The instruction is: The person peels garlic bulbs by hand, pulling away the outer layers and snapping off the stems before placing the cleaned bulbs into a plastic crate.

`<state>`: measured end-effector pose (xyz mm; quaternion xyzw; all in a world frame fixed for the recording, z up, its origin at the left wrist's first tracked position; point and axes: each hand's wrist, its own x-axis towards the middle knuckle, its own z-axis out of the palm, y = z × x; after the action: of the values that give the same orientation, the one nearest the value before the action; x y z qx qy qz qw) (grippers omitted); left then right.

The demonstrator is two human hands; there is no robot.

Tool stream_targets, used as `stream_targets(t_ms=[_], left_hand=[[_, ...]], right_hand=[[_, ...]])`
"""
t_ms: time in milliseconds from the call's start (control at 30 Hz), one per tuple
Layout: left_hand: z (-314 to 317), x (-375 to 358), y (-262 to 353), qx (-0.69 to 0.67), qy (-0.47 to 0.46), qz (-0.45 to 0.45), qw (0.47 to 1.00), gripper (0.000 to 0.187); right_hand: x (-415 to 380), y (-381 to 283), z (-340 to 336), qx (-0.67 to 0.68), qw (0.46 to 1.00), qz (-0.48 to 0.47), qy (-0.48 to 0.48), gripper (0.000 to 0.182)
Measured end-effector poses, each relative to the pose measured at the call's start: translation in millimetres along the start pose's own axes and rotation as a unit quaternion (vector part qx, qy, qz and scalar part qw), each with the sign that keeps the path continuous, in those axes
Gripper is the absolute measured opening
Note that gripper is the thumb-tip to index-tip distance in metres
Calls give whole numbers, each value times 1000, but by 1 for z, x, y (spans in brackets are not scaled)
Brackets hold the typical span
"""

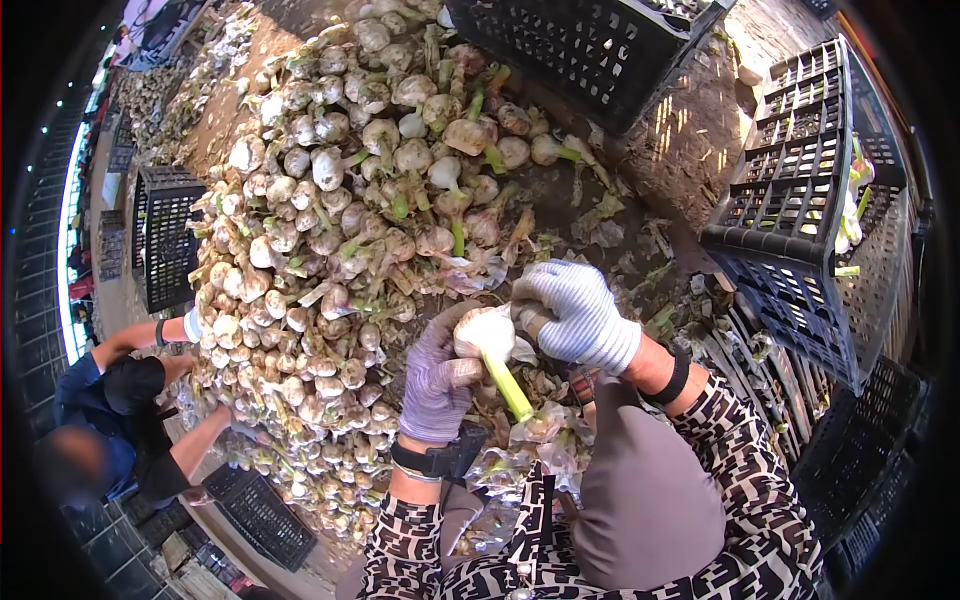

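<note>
A white garlic bulb (484, 334) with a short green stem is held in front of me, its stem pointing down. My left hand (440, 378), in a purplish-grey glove, is wrapped round the bulb's left side. At its upper right, my right hand (580, 312), in a striped white glove, has its fingers curled against the bulb. What lies between those fingers is too small to tell. Beyond my hands rises a big heap of garlic bulbs (330, 215), many with roots and soil on them. Papery peelings (545, 440) lie below the bulb.
A black crate (590, 50) stands at the top. Another crate (790, 150) at the right holds garlic with green stems. More black crates stand at the left (165, 235), lower left (258, 515) and lower right (860, 425). Another person (110, 400) reaches into the heap from the left.
</note>
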<state>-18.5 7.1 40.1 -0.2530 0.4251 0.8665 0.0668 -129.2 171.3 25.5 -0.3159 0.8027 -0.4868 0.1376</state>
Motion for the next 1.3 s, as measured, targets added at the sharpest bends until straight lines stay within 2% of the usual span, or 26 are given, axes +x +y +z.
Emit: stream_targets(t_ms=[133, 200, 267, 300, 367, 433, 467, 500, 533, 567, 633, 667, 767, 833, 900, 933, 967, 1033, 1067, 1100, 1133, 1167, 1200, 1233, 1267, 1300], left_hand=[[3, 1, 3, -28, -40, -63, 997, 65], [5, 2, -6, -32, -32, -57, 997, 66], [2, 1, -1, -45, -50, -73, 995, 66], [6, 2, 1, -45, -49, -70, 995, 66], [14, 3, 5, -3, 53, -25, 998, 68], [10, 6, 3, -12, 51, -46, 998, 64], [12, 11, -4, 32, 62, 0, 998, 63], [15, 14, -7, 75, 72, 43, 994, 62], [20, 14, -6, 37, 49, 40, 997, 55], [23, 13, -5, 36, 47, 39, 998, 55], [25, 14, -1, -138, 23, 15, 990, 46], [24, 16, 2, -129, 45, 20, 990, 39], [8, 24, -3, -34, 51, 40, 997, 38], [14, 23, 0, -34, 61, 44, 997, 38], [22, 17, 10, -90, 33, 30, 995, 34], [32, 13, 17, -107, 17, 57, 992, 35], [34, 9, 22, -108, 16, 56, 992, 35], [34, 3, 32, -69, -51, 93, 992, 35], [36, 1, 37, -22, -44, 95, 994, 37], [37, 3, 37, -22, -43, 97, 994, 37], [37, 7, 36, 119, 30, 61, 990, 36], [36, 9, 33, 258, 104, 23, 960, 37], [28, 12, 22, 286, 105, 19, 952, 35], [24, 15, 14, 287, 105, 21, 952, 35], [21, 16, 6, 231, 109, -20, 967, 30], [21, 16, 2, 174, 111, -62, 977, 26]], right_hand=[[6, 8, 5, -27, 999, -26, 3, 14], [12, 14, 5, -1, 998, -44, -36, 23], [11, 17, 6, 15, 999, -39, -10, 29], [11, 21, 6, 31, 999, -36, 15, 36], [3, 29, -3, -9, 999, -24, 30, 49], [-1, 12, -11, 206, 976, 32, -64, 53], [-2, 8, -11, 133, 987, -31, -85, 51], [-2, 9, -8, 131, 986, -64, -76, 40], [-6, 7, -10, 261, 963, 28, -53, 34], [-7, 4, -10, 385, 915, 118, -27, 28], [-2, -7, -14, 612, 740, 279, 17, 21], [-5, 4, -5, 618, 730, 291, 21, 23], [-10, 18, 7, 622, 718, 313, 17, 26], [-12, 19, 10, 618, 717, 322, 16, 27], [-14, 24, 14, 670, 730, 137, 2, 25], [-14, 29, 15, 539, 804, 248, 18, 27], [-12, 34, 12, 538, 805, 249, 20, 27], [-4, 33, 2, 766, 558, 318, 5, 9], [-5, 25, 1, 727, 599, 334, 36, 10], [-2, 18, -3, 726, 600, 334, 34, 10], [0, 12, -6, 736, 573, 358, 42, 10], [-1, 9, -6, 744, 545, 383, 50, 9], [-3, 17, 0, 746, 544, 382, 48, 9], [-6, 29, 8, 472, 834, 282, -29, 15], [-12, 41, 15, 115, 979, 135, -101, 25], [-14, 40, 16, 115, 979, 137, -101, 25]])
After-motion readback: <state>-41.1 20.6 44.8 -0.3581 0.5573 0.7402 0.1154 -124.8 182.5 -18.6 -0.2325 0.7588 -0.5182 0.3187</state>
